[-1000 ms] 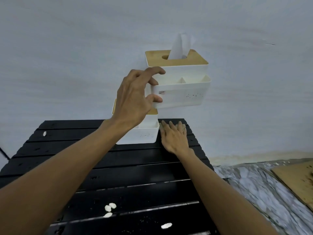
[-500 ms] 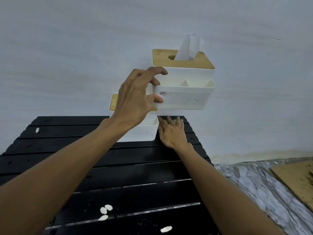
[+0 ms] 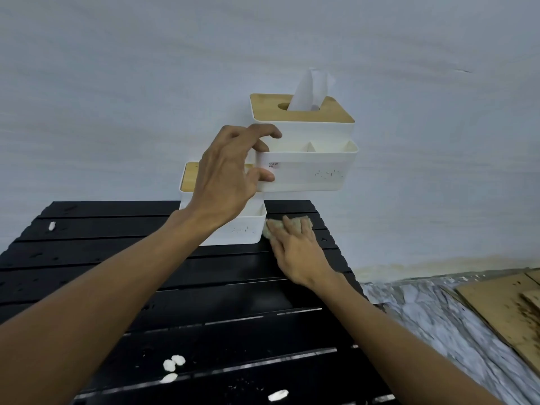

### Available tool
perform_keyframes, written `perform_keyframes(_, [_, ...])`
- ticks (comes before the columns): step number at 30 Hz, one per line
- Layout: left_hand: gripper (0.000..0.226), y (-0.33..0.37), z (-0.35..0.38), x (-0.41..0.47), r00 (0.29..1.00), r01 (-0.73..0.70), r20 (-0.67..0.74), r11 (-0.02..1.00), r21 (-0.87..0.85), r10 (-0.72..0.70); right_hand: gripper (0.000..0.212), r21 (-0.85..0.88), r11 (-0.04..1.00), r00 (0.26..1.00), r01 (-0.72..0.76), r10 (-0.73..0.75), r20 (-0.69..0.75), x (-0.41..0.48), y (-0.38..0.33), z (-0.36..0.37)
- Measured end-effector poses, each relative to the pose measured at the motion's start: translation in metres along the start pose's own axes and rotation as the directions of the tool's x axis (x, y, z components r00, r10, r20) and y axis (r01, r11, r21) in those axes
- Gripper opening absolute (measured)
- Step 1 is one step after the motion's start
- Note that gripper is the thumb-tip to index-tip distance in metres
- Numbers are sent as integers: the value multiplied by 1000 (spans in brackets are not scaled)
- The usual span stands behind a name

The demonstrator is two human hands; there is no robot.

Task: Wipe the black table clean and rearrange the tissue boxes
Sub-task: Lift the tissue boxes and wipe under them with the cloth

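Note:
My left hand [image 3: 230,173] grips the left end of a white tissue box [image 3: 309,165] with a wooden lid and holds it in the air above the black slatted table [image 3: 122,258]. A tissue sticks up from its lid. A second white tissue box [image 3: 242,229] with a wooden lid stands on the table's far edge, partly hidden behind my left hand. My right hand [image 3: 295,249] lies flat on a beige cloth [image 3: 298,223] on the table, just right of the standing box and below the lifted one.
White crumbs [image 3: 172,365] lie on the near slats, another crumb [image 3: 277,395] near the front edge and one piece [image 3: 52,225] at the far left. A pale wall stands right behind the table. To the right are a marble-patterned floor [image 3: 438,323] and cardboard [image 3: 502,308].
My right hand has slid slightly right along the far slats and the beige cloth now shows under its fingers. The lifted box stays held at about the same height.

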State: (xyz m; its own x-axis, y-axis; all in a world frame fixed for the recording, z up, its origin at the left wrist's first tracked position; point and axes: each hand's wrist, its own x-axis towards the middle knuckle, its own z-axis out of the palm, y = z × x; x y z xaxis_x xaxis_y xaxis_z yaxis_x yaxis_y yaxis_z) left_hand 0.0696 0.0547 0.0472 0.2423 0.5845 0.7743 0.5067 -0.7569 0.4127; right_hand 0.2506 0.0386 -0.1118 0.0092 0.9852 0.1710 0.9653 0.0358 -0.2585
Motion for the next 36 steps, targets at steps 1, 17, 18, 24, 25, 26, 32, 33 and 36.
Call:
perform_keyframes(1, [54,0,0,0,1000,-4,-2,1000,3,4,71,-6,1000,1000,24,-24,8,-12,1,-1])
perform_keyframes(17, [53,-1,3,-7,1000,-16,21,1000,-2,16,37,134,982,976,-133,153,-154,90,43,1])
perform_keyframes(18, [53,-1,2,-7,1000,-18,23,1000,-1,18,33,120,979,971,-164,182,-158,88,48,0])
perform_keyframes(24, [54,-1,-1,-6,1000,-10,16,1000,-4,10,44,42,994,984,-99,104,-143,48,64,0])
perform_keyframes(25, [54,0,-1,-6,1000,-9,14,1000,-4,9,44,29,998,987,-52,56,-149,33,63,-2])
perform_keyframes(26, [54,2,-1,-6,1000,-9,11,1000,-7,9,44,20,1000,988,-7,10,-152,15,62,-7])
perform_keyframes(32, [54,10,-5,-8,1000,3,-5,999,-32,-3,53,5,996,995,92,-92,-37,-104,43,-39])
perform_keyframes(33, [54,11,-5,-8,1000,2,-3,999,-32,-2,57,29,998,998,57,-57,-10,-123,40,-40])
perform_keyframes(36, [54,15,-2,-9,1000,10,16,999,-37,-9,60,76,997,1000,-6,5,19,-171,24,-42])
